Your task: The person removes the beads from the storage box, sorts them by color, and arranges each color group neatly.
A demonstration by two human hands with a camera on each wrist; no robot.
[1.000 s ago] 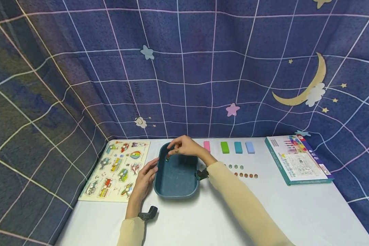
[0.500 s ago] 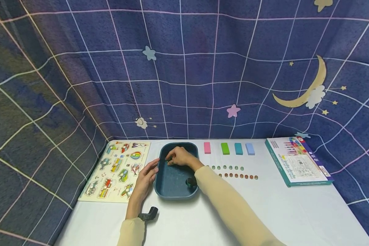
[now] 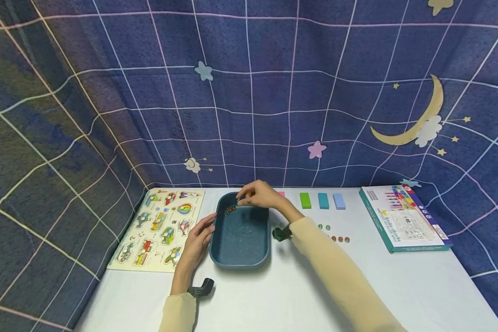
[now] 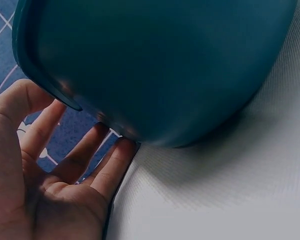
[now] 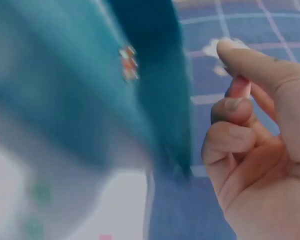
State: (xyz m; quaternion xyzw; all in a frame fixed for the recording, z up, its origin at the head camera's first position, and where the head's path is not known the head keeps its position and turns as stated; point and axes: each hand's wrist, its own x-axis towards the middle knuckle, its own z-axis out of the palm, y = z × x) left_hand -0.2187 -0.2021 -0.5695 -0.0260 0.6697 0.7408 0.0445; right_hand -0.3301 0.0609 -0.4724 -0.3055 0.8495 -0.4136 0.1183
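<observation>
A dark teal tray [image 3: 240, 266] stands in the middle of the white table. My left hand [image 3: 199, 240] rests against its left side; in the left wrist view the thumb [image 4: 27, 97] is at the rim and the fingertips touch the outer wall. Over the tray's far right part is my right hand [image 3: 259, 194]. In the right wrist view its fingers are loosely curled, the thumb apart from the index fingertip, with nothing showing between them. A few small reddish beads [image 3: 231, 210] lie at the tray's far left, seen also as a reddish cluster [image 5: 129, 64] in the right wrist view.
A picture puzzle board [image 3: 157, 230] lies left of the tray. Green beads [image 3: 328, 227] and reddish beads [image 3: 340, 239] form rows on the right, partly behind the right arm. Behind them stand coloured blocks [image 3: 323, 201]; a flat box [image 3: 404, 216] lies farther right.
My right hand dipped into the tray at the beads, then rose back and to the right. The reddish beads now show in the tray. My left hand has stayed at the tray's side.
</observation>
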